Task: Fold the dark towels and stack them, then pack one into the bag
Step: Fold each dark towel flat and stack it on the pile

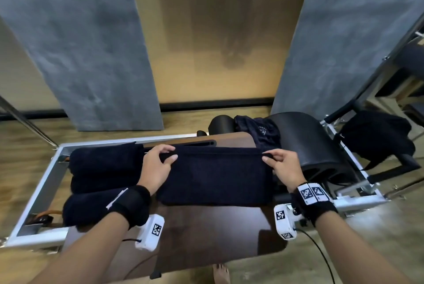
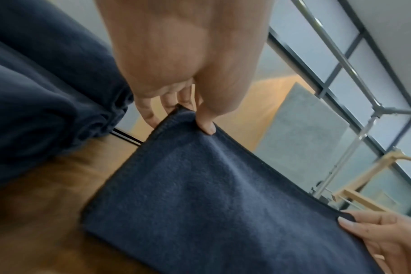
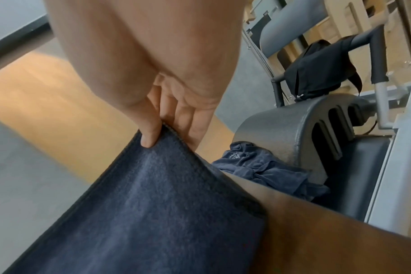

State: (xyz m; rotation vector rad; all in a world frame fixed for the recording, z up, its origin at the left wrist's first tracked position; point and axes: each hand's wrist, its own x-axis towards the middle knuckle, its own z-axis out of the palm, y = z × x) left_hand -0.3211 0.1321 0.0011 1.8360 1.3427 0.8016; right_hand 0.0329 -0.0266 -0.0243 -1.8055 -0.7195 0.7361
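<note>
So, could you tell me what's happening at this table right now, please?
A person is folding dark towels. The left hand and right hand each pinch a far corner of the towel spread on the wooden table. Folded towels sit to its left; a crumpled one lies beyond.

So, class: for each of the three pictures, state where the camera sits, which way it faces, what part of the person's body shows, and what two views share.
Head: on the head, facing forward and down at the wooden table; both forearms, left hand and right hand show.
Left wrist: along the left hand to its fingers pinching the dark towel; the right hand also shows.
Right wrist: along the right hand's thumb pinching the towel's other corner; crumpled cloth beyond.
Shared: both wrist views show the same towel.
</note>
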